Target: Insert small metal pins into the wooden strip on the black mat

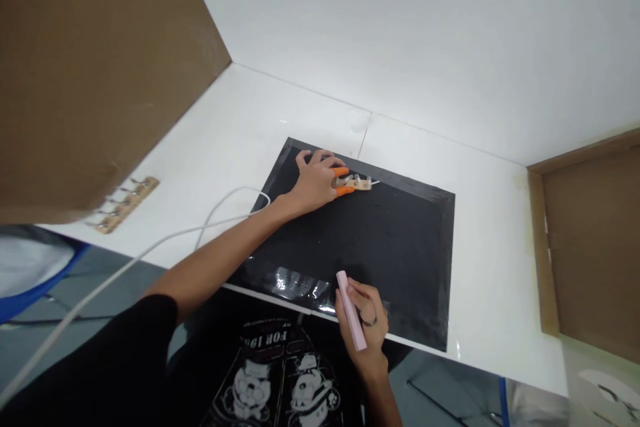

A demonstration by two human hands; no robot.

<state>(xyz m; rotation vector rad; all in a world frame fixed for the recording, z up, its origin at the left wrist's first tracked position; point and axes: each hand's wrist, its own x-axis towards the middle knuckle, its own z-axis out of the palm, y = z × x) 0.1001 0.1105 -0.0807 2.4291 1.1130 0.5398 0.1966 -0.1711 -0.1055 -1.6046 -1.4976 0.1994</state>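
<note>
My left hand (315,181) reaches to the far part of a black mat (370,240). Orange covers sit on its thumb and index finger, which pinch the left end of a small wooden hook rack (364,185). Several shiny hooks stand along that rack, and a thin white piece sticks out at its right end. At the mat's near edge, my right hand (367,317), with a ring on one finger, is closed around a pale pink bar-shaped object (351,310). Its exact kind cannot be made out. The pink object is apart from the rack.
A second wooden hook rack (127,205) lies at the left of the white table (495,267). A white cable (165,238) runs past my left forearm to the mat. Brown boards stand at the left (100,67) and right (595,240); a white panel (425,33) rises behind.
</note>
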